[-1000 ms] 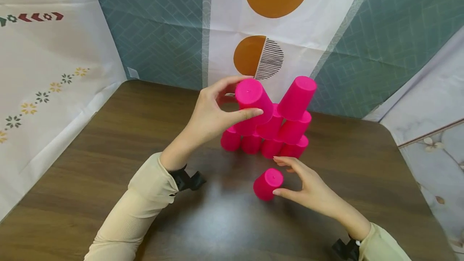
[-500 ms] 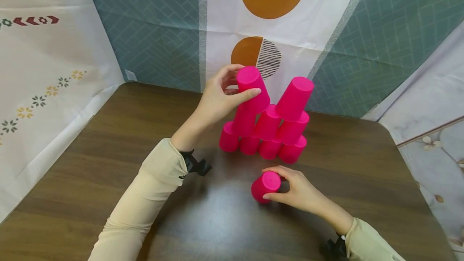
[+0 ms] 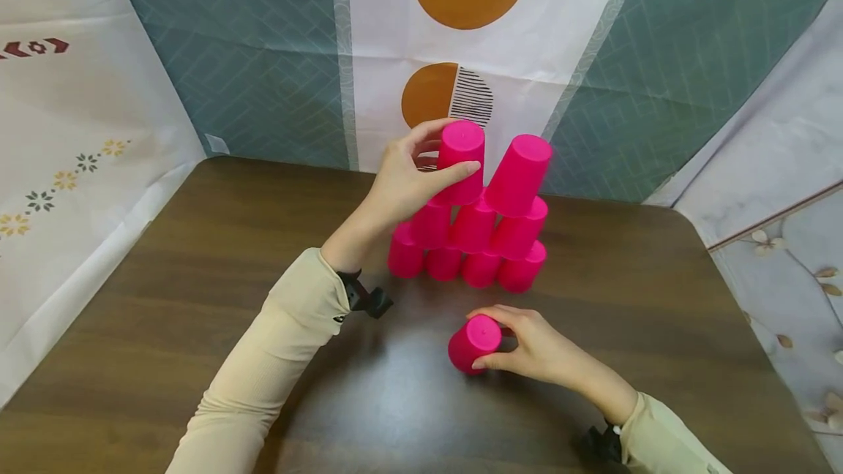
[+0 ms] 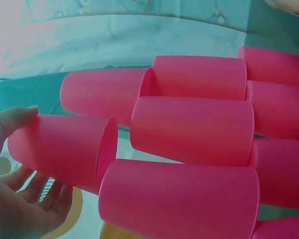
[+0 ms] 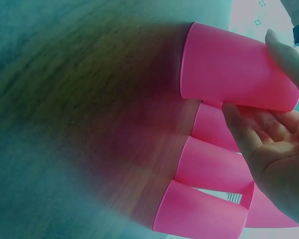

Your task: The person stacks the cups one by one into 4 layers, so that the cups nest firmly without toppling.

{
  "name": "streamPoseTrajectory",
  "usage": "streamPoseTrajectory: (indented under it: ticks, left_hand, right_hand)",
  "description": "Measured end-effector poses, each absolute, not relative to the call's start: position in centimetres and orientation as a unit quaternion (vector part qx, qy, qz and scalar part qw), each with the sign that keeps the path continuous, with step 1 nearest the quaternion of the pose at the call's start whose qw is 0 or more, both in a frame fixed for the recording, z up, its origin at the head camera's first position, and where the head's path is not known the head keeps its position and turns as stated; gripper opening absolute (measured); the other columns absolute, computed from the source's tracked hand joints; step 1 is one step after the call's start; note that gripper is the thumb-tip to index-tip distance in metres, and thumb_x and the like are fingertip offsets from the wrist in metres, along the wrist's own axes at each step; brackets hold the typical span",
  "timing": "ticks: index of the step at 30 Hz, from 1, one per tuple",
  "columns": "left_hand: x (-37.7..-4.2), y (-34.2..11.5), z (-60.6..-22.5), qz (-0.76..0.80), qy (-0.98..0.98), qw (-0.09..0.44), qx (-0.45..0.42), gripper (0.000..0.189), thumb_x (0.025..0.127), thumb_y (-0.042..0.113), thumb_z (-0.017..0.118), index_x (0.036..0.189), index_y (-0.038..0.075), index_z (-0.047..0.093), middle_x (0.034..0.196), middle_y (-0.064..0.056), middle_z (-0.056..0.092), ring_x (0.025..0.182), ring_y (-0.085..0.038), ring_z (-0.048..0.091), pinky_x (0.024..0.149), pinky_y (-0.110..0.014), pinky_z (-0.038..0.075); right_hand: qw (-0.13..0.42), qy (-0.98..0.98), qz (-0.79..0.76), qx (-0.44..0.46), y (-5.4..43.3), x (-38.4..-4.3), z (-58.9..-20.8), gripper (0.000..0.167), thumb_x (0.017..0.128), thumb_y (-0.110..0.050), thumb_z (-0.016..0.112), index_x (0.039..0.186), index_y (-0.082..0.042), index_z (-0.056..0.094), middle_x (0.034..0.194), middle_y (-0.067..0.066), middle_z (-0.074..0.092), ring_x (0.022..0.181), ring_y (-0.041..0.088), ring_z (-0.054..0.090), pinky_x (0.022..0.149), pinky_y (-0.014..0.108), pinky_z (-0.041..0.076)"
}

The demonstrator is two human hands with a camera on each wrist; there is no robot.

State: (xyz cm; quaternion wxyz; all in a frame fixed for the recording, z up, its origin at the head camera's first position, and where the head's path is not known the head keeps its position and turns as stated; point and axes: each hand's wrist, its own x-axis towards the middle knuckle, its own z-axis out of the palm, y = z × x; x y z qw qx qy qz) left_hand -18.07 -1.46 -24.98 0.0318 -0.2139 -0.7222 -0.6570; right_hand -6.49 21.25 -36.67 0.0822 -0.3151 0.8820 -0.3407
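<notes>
A pyramid of upside-down bright pink plastic cups stands on the table. Several form its bottom row, three sit in the middle row (image 3: 473, 229), and one upper cup (image 3: 520, 175) sits at the right of the top level. My left hand (image 3: 411, 178) grips another upside-down cup (image 4: 60, 149) between thumb and fingers, at the top level's left. In the left wrist view this cup's rim is right at the bases of the middle-row cups. In front of the pyramid, my right hand (image 3: 536, 346) holds a separate upside-down cup (image 3: 476, 344) by its sides, close over the tabletop.
The brown wooden table (image 3: 197, 298) has a patterned teal and white cloth (image 3: 263, 79) hanging behind it. Pale printed cloths hang at the left (image 3: 85, 167) and right (image 3: 777, 262). Black wrist cameras are strapped at both sleeves.
My left hand has raised its cup slightly, then shifted it right over the middle row. My right hand has closed its fingers around the front cup. The head view has turned slightly.
</notes>
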Motion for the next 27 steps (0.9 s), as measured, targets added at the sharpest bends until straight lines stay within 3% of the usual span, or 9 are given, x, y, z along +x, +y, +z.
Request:
streamPoseTrajectory:
  ticks: [9, 16, 27]
  left_hand:
    - [-18.6, -1.1, -25.1, -0.638, -0.735, 0.02, -0.228, 0.055, 0.079, 0.023, 0.073, 0.13, 0.019, 0.054, 0.115, 0.001, 0.061, 0.101, -0.019, 0.059, 0.078, -0.032, 0.054]
    - [-18.8, -1.0, -25.5, -0.622, -0.746, 0.043, -0.234, 0.054, 0.08, 0.022, 0.073, 0.13, 0.016, 0.053, 0.115, -0.001, 0.061, 0.101, -0.02, 0.059, 0.077, -0.03, 0.054]
    - [-18.9, -0.1, -26.3, -0.645, -0.721, 0.058, -0.247, 0.06, 0.08, 0.015, 0.074, 0.132, 0.01, 0.045, 0.121, -0.005, 0.056, 0.107, -0.015, 0.057, 0.089, -0.028, 0.049]
  right_hand:
    - [0.065, 0.883, -0.332, -0.325, 21.1, -6.5, -36.4, 0.057, 0.073, -0.04, 0.077, 0.118, -0.01, 0.06, 0.106, -0.006, 0.063, 0.091, 0.005, 0.06, 0.074, 0.024, 0.052]
    - [0.064, 0.88, -0.337, -0.328, 21.0, -6.5, -36.6, 0.057, 0.073, -0.04, 0.078, 0.118, -0.009, 0.06, 0.106, -0.005, 0.063, 0.092, 0.006, 0.06, 0.075, 0.024, 0.052]
    - [0.076, 0.879, -0.345, -0.321, 21.2, -6.4, -36.9, 0.057, 0.073, -0.038, 0.078, 0.118, -0.01, 0.058, 0.107, -0.005, 0.061, 0.093, 0.006, 0.059, 0.077, 0.025, 0.053]
